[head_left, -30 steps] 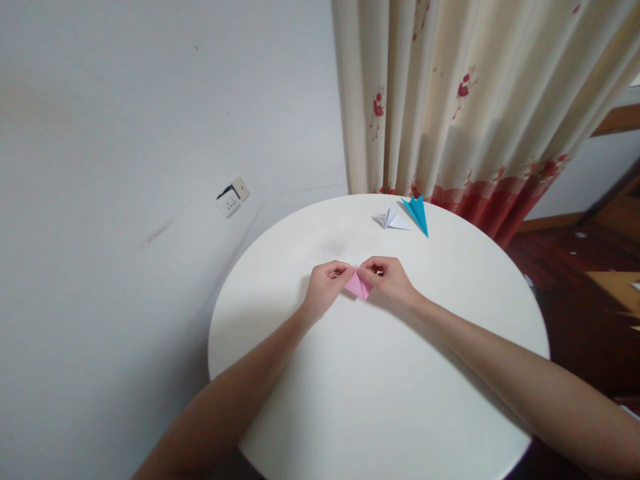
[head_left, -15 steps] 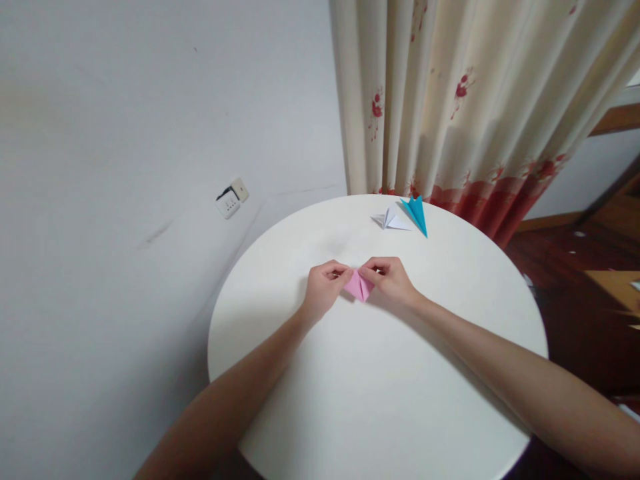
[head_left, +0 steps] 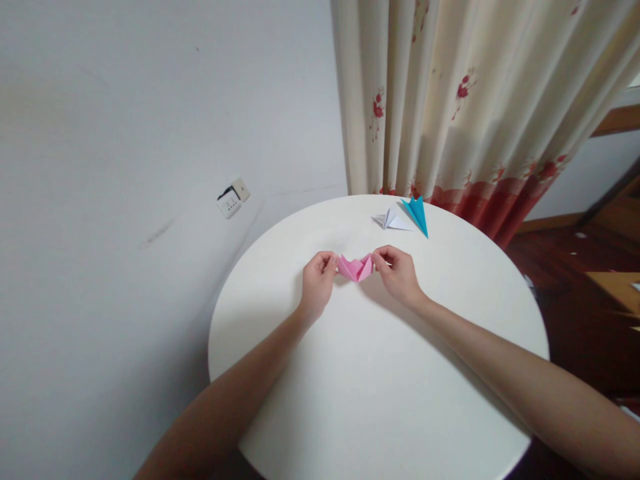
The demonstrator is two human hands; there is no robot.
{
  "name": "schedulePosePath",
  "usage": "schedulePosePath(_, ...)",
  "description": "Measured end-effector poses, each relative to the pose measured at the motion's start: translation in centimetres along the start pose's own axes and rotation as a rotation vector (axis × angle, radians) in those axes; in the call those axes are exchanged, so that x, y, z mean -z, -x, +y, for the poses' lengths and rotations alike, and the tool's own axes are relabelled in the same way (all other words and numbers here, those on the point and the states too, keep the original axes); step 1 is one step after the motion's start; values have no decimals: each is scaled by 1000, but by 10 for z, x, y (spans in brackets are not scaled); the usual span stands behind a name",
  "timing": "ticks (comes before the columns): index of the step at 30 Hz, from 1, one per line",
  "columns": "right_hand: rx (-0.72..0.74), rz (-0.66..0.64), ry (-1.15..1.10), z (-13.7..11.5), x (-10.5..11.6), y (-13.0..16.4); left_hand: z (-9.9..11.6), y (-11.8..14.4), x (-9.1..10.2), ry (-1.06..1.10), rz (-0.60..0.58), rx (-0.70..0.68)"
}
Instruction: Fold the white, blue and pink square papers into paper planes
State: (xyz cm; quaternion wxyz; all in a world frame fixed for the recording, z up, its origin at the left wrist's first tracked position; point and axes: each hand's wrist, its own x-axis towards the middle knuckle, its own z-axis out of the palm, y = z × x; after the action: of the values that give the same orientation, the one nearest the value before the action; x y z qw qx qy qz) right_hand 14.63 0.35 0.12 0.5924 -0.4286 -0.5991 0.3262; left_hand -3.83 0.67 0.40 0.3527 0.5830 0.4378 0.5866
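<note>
Stretched between my hands over the table is a piece of folded pink paper, its two sides raised and a point facing me. My left hand pinches its left corner between thumb and fingers. The right corner is pinched by my right hand in the same way. Beyond them, near the far edge, lie a folded white paper figure with thin points and a blue paper plane, which neither hand touches.
The round white table stands against a white wall with a socket on the left. A cream and red curtain hangs behind it. A dark reddish floor shows at the right.
My hands have moved apart and slightly away from me, from the middle of the pink paper to its outer corners. The paper has opened wider, its sides now standing up.
</note>
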Motion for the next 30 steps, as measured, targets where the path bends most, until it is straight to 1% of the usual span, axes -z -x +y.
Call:
schedulePosePath(4, -13, 18, -44, -3, 0, 1, -2, 1, -1, 24, -16, -5)
schedulePosePath(10, -30, 126, -91, 0, 5, -5, -6, 3, -1, 110, 10, 36)
schedulePosePath(13, -7, 130, -110, 2, 7, -6, -5, 1, 0, 110, -12, 39)
schedulePosePath(15, 8, 124, -91, 0, 6, -4, -2, -1, 1, 97, -63, -3)
schedulePosePath(18, 21, 87, -32, -3, 6, -2, 5, -5, 5, 55, -210, -99)
schedulePosePath(22, 69, -3, 90, -6, 7, 0, 16, -8, 16, -175, -393, -240)
schedulePosePath(25, 169, -47, 194, -7, 9, 1, 20, -10, 22, -327, -496, -337)
schedulePosePath(27, 232, -65, 248, -7, 11, 0, 20, -12, 24, -376, -534, -371)
schedulePosePath(30, 274, -76, 286, -6, 12, -1, 19, -14, 25, -408, -525, -396)
